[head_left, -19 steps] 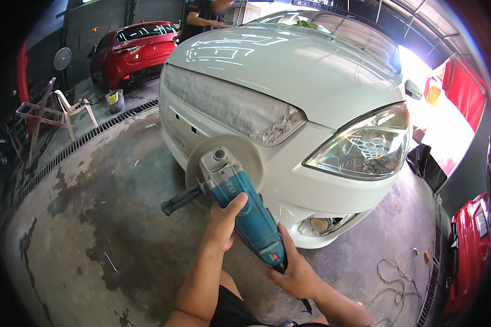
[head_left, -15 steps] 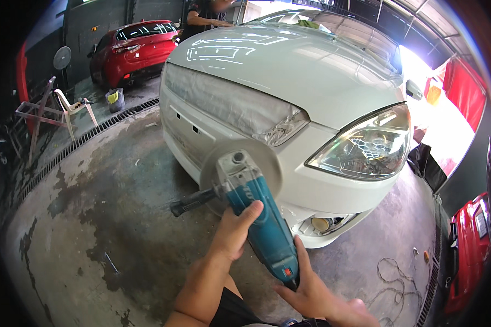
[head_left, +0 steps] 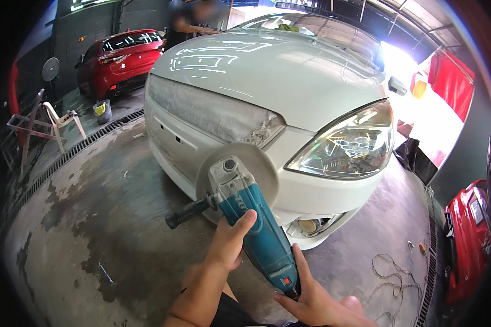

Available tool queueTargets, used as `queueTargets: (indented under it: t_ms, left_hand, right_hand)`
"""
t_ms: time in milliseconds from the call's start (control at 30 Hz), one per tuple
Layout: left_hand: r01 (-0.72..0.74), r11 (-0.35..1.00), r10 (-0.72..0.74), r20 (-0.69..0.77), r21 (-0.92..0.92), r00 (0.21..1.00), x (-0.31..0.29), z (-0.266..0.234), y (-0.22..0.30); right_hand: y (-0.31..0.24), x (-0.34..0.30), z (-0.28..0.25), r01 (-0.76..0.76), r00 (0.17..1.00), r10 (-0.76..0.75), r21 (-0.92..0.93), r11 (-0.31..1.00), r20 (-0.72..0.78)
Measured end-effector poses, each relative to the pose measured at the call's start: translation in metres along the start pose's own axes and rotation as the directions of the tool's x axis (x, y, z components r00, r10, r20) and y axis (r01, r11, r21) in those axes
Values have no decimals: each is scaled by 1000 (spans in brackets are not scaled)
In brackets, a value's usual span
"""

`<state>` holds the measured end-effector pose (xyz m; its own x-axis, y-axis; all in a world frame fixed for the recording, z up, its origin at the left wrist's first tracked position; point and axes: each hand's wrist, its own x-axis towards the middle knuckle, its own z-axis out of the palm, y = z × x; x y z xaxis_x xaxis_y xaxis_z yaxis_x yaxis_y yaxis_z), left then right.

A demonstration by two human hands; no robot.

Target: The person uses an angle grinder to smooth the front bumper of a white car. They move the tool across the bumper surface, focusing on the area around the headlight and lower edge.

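Head view: we have a blue power polisher (head_left: 267,245) in both hands, in front of the white car (head_left: 267,60). Its long axis slants from the rear end at lower right up and leftward to the grey head (head_left: 230,175), so that the round pale pad (head_left: 266,163) lies beyond our grip, between us and the front bumper (head_left: 333,191). The left hand (head_left: 228,240) is the nearer one to the pad: its grip is closed around the body just behind the head, thumb laid over the upper side, the other fingers mostly hidden. The right hand (head_left: 312,301) has its grip wrapped about the rear end, beside the small red switch (head_left: 287,281), with the index finger stretched along the right side. The black side handle (head_left: 186,213) juts out to the left with no hand on it. The pad overlaps the bumper in our sight, below the masked grille (head_left: 213,111) and left of the headlight (head_left: 346,144); whether its face touches the paint, we cannot tell.
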<state>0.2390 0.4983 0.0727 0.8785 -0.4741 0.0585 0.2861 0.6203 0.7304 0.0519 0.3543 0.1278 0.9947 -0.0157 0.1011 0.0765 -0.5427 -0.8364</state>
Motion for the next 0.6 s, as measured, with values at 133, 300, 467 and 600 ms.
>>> queueTargets:
  t_ms: [133, 300, 467, 600]
  left_hand:
    - [-15, 1000, 16, 71, -20, 997, -2, 19, -4]
    - [-36, 999, 37, 126, -11, 991, 12, 45, -4]
    - [-46, 999, 44, 176, 9, 983, 18, 57, 3]
    - [-20, 1000, 21, 89, -9, 996, 12, 49, -20]
  right_hand:
    - [-5, -18, -26, -5, 997, 17, -163, 987, 70]
    - [-5, -25, -40, -113, 994, 113, -33, 993, 3]
    - [1, -23, -42, 5, 996, -18, -152, 988, -82]
    - [13, -28, -50, 1, 998, -10, -142, 990, -61]
